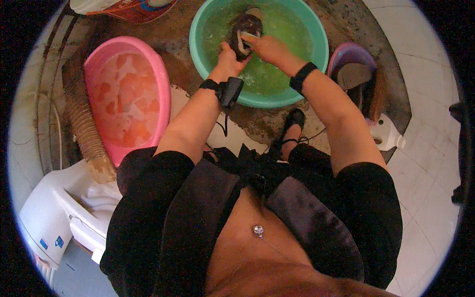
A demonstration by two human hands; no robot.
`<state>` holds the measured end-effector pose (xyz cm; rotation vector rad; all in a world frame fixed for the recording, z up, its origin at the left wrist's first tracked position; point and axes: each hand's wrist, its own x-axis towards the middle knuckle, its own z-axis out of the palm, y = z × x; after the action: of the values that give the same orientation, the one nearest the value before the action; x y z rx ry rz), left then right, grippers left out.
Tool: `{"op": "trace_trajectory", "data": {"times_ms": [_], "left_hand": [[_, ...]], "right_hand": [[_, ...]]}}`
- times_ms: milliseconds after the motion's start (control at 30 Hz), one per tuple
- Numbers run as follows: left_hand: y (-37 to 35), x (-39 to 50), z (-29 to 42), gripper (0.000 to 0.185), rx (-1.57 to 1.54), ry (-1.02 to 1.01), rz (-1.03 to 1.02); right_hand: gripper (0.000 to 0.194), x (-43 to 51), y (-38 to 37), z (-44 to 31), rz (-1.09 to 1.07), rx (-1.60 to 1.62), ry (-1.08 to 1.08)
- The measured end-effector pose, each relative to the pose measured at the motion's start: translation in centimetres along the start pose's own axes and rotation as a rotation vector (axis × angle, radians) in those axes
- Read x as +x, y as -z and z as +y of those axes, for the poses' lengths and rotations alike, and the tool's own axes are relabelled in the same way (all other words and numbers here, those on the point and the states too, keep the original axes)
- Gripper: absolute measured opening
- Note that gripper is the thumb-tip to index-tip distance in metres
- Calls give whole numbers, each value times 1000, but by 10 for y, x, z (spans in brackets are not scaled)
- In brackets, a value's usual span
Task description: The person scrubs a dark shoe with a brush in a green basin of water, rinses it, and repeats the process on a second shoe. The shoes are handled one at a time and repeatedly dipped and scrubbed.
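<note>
Over a green plastic basin [202, 55] of cloudy water, my left hand [231, 64] grips a dark shoe [245, 28] from below. Its pale-edged opening faces me. My right hand [272, 50] is closed around a slim whitish object [249, 35] at the shoe's opening, probably the handle of a brush. The far end of that object cannot be made out.
On the left stands a pink tub [166, 89] of foamy water, beside a ribbed hose [87, 131] and a white plastic fixture [55, 208]. A purple container [350, 50] holding dark items and a white jug [387, 133] are at the right. A reddish basin [137, 11] is at the top left.
</note>
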<state>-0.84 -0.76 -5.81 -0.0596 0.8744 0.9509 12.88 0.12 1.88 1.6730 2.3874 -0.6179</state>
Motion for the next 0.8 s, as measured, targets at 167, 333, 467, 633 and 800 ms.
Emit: {"op": "trace_trajectory", "data": {"times_ms": [167, 333, 467, 633, 800], "left_hand": [[11, 8, 6, 59, -89, -6, -65], [20, 10, 2, 73, 116, 24, 192], [7, 13, -11, 73, 66, -50, 197], [19, 30, -15, 73, 94, -32, 278], [53, 51, -6, 75, 651, -199, 88]], "right_hand": [[50, 11, -22, -30, 21, 809, -221], [47, -23, -49, -11, -91, 865, -250], [39, 4, -48, 7, 255, 239, -114], [32, 42, -30, -12, 173, 623, -316], [37, -29, -24, -11, 70, 338, 68]]}}
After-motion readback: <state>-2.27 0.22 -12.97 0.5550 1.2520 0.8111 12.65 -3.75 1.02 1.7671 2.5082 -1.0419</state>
